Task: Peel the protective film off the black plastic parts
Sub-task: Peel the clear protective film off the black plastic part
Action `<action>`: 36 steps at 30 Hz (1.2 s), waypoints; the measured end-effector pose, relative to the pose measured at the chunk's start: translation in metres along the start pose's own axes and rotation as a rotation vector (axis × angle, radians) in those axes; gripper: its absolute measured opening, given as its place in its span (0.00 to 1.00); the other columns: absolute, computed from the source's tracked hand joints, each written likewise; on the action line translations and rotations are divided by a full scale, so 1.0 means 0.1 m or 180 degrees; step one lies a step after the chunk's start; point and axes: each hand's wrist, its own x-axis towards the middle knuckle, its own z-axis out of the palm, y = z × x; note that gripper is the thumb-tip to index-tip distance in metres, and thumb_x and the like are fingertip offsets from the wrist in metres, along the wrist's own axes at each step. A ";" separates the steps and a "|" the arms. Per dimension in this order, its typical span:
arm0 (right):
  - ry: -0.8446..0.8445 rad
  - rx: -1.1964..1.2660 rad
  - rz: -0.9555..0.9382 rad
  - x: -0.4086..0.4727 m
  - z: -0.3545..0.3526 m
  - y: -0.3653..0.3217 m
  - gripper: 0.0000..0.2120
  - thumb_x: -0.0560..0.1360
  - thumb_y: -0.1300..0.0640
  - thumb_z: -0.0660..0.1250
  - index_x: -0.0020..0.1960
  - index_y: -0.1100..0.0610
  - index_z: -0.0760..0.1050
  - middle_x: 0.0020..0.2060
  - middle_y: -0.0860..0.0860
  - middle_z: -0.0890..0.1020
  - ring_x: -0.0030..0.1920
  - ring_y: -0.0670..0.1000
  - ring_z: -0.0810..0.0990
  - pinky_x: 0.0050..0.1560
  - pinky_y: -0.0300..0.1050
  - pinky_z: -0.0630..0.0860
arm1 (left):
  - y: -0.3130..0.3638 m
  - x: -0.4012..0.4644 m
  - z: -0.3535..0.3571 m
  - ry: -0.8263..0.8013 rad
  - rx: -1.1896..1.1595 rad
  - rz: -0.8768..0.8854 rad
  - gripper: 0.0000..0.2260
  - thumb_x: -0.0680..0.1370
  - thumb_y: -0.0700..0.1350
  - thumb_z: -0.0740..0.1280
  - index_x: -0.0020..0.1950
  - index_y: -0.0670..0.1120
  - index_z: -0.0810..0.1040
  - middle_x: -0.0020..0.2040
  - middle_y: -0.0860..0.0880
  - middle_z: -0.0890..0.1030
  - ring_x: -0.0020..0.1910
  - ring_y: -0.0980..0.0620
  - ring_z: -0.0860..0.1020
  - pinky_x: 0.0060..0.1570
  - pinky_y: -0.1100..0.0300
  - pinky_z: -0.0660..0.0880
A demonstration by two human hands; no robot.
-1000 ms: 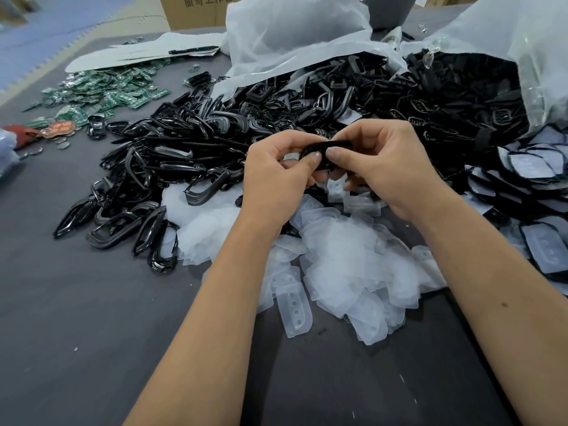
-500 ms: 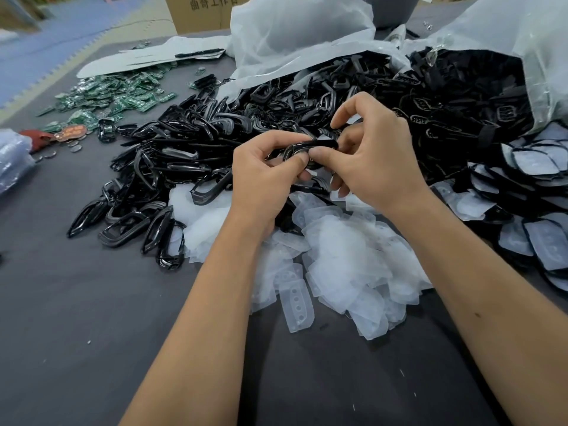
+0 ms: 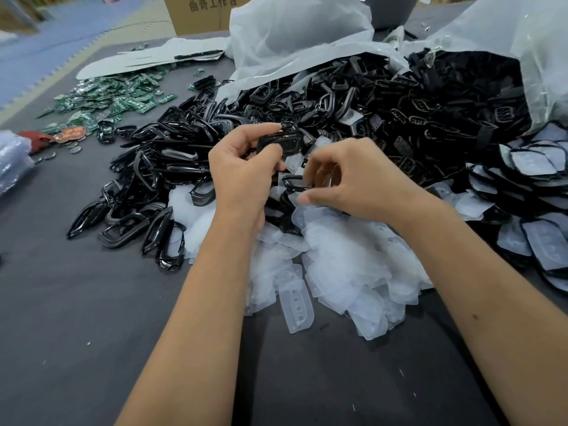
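My left hand point(image 3: 242, 173) holds a black part point(image 3: 284, 142) up over the heap: my thumb lies along its near face and my forefinger curls over its far top edge, so the part sits pinched between them, its long side running left to right. The other fingers of that hand are curled underneath, and I cannot tell whether they touch it.

My right hand point(image 3: 358, 182) is lower and just right of the part, apart from it. Its fingers are curled in with thumb and fingertips drawn close together; the frame is blurred there, so I cannot tell whether a film is pinched between them or nothing at all. Just under those fingers lies a black ring-shaped frame point(image 3: 295, 183) on the heap.

Below both hands, on the near side, spreads a pile of peeled films point(image 3: 344, 265), pale and translucent, on the dark table point(image 3: 92, 318). Left and far of my hands is a wide pile of black frames point(image 3: 159, 179). To the far right an open clear bag point(image 3: 522, 41) spills more black parts, and at the right edge lie parts with film on them point(image 3: 541, 241). Far left are green circuit boards point(image 3: 113, 96), with a cardboard box point(image 3: 199, 10) beyond them.
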 end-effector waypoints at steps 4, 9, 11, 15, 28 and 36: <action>-0.0268 -0.0086 0.0100 0.01 0.01 0.04 0.10 0.70 0.51 0.82 0.39 0.51 0.81 0.31 0.43 0.80 0.31 0.37 0.76 0.34 0.29 0.70 | 0.01 0.01 0.00 0.0070 -0.0059 -0.0093 0.13 0.73 0.28 0.68 0.47 0.44 0.85 0.36 0.47 0.80 0.29 0.52 0.77 0.31 0.66 0.72; -0.0402 -0.0043 0.0214 -0.01 -0.03 0.05 0.11 0.68 0.49 0.83 0.41 0.50 0.82 0.32 0.43 0.81 0.31 0.35 0.76 0.32 0.29 0.70 | 0.02 0.00 0.03 0.0101 -0.0076 -0.0200 0.13 0.74 0.27 0.67 0.46 0.44 0.84 0.34 0.48 0.79 0.27 0.52 0.76 0.32 0.65 0.72; -0.0429 0.0002 0.0223 -0.01 -0.06 0.06 0.10 0.70 0.52 0.82 0.38 0.51 0.82 0.29 0.37 0.81 0.29 0.36 0.76 0.31 0.28 0.70 | 0.03 0.00 0.03 0.0148 -0.0094 -0.0297 0.12 0.74 0.27 0.67 0.46 0.43 0.84 0.36 0.46 0.78 0.27 0.53 0.76 0.31 0.65 0.72; -0.0395 0.0305 0.0157 -0.03 -0.12 0.08 0.08 0.70 0.52 0.82 0.41 0.49 0.83 0.36 0.43 0.83 0.31 0.39 0.76 0.35 0.31 0.71 | 0.04 0.01 0.02 0.0200 -0.0194 -0.0418 0.12 0.75 0.28 0.67 0.47 0.43 0.84 0.40 0.43 0.76 0.27 0.53 0.76 0.31 0.66 0.72; -0.0127 0.1879 0.0414 -0.08 -0.18 0.06 0.09 0.80 0.60 0.72 0.42 0.58 0.77 0.33 0.55 0.81 0.28 0.46 0.75 0.26 0.36 0.69 | 0.06 -0.01 0.03 0.0234 -0.0148 -0.0398 0.11 0.74 0.28 0.68 0.48 0.42 0.83 0.37 0.46 0.76 0.27 0.54 0.76 0.34 0.64 0.74; 0.0237 0.3302 0.0264 -0.07 -0.11 -0.06 0.11 0.78 0.65 0.57 0.39 0.54 0.63 0.53 0.61 0.87 0.31 0.53 0.69 0.24 0.39 0.61 | 0.06 -0.04 0.08 0.0195 -0.0143 -0.0356 0.11 0.74 0.28 0.67 0.49 0.42 0.83 0.31 0.51 0.78 0.27 0.53 0.76 0.35 0.62 0.75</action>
